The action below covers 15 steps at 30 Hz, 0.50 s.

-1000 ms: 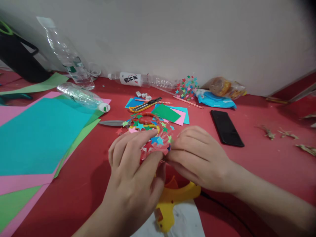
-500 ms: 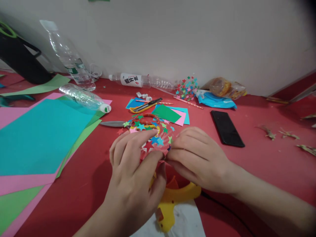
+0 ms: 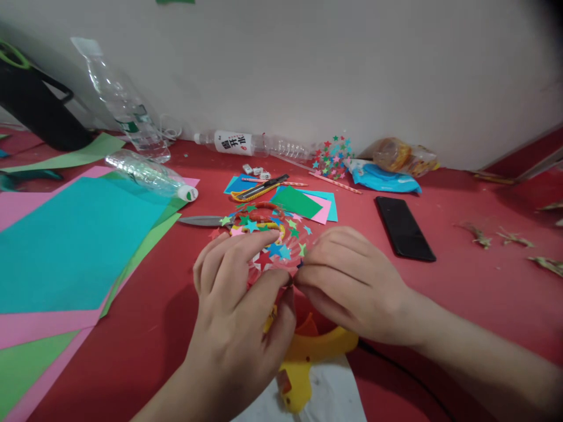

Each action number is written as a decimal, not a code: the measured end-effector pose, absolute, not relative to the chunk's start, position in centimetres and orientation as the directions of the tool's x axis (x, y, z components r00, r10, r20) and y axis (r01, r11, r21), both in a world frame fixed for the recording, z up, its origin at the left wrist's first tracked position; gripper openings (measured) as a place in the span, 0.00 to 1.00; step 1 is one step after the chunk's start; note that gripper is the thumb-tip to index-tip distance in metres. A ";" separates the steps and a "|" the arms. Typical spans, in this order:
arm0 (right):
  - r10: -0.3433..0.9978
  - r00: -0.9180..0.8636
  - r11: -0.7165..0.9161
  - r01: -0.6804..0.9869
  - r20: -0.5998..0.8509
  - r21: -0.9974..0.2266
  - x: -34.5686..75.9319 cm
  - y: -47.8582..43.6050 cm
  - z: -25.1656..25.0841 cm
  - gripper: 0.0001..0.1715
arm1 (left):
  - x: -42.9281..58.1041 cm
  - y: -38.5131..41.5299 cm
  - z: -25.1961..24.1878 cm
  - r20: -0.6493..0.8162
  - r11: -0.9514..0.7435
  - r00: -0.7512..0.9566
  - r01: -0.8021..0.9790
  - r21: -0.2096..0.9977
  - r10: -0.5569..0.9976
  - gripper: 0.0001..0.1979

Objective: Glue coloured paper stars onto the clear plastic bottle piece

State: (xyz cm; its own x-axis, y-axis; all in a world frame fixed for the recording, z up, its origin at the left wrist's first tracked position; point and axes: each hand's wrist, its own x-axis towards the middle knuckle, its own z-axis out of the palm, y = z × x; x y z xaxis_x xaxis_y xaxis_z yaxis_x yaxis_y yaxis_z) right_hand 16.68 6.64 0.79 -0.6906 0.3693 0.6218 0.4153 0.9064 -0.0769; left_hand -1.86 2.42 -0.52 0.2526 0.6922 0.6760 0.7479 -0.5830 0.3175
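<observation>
My left hand (image 3: pixel 246 305) and my right hand (image 3: pixel 358 278) meet fingertip to fingertip at the middle, each closed in a pinch. Whatever sits between the fingertips is too small and hidden to name. Just beyond them is a clear plastic piece covered with coloured paper stars (image 3: pixel 275 251), partly behind my left fingers. Scissors (image 3: pixel 202 221) with red and yellow handles lie under or behind that piece, blades pointing left. Below my hands, a yellow glue gun (image 3: pixel 319 346) rests partly over a white sheet (image 3: pixel 336 384), its black cord running right.
Coloured paper sheets (image 3: pixel 74 246) cover the left, with a clear bottle (image 3: pixel 141 170) lying on them. A utility knife (image 3: pixel 259 189) and small paper pieces (image 3: pixel 299 202) lie ahead. A black phone (image 3: pixel 404 228) is at right. Bottles and another star-covered piece (image 3: pixel 333 157) line the wall.
Both hands stay nearly in place, with only a slight shift of the fingertips at the pinch. Everything else on the table looks the same.
</observation>
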 end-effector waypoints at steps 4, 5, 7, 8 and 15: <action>0.368 -0.689 0.906 0.418 0.625 -0.073 16.7 6.6 0.8 0.08 | -2.0 2.4 -0.6 0.673 -0.580 0.268 0.760 0.293 0.690 0.10; 0.371 -0.689 0.904 0.420 0.623 -0.073 16.7 6.6 0.8 0.08 | -2.0 2.4 -0.6 0.679 -0.584 0.269 0.759 0.287 0.683 0.10; 0.376 -0.690 0.901 0.428 0.619 -0.070 16.7 6.6 0.8 0.10 | -2.0 2.5 -0.6 0.688 -0.588 0.267 0.758 0.283 0.675 0.10; 0.376 -0.691 0.900 0.431 0.617 -0.066 16.6 6.5 0.8 0.10 | -2.0 2.5 -0.6 0.693 -0.589 0.263 0.757 0.284 0.672 0.10; 0.378 -0.689 0.897 0.437 0.619 -0.062 16.6 6.5 0.9 0.09 | -1.8 2.6 -0.5 0.698 -0.581 0.235 0.753 0.310 0.677 0.10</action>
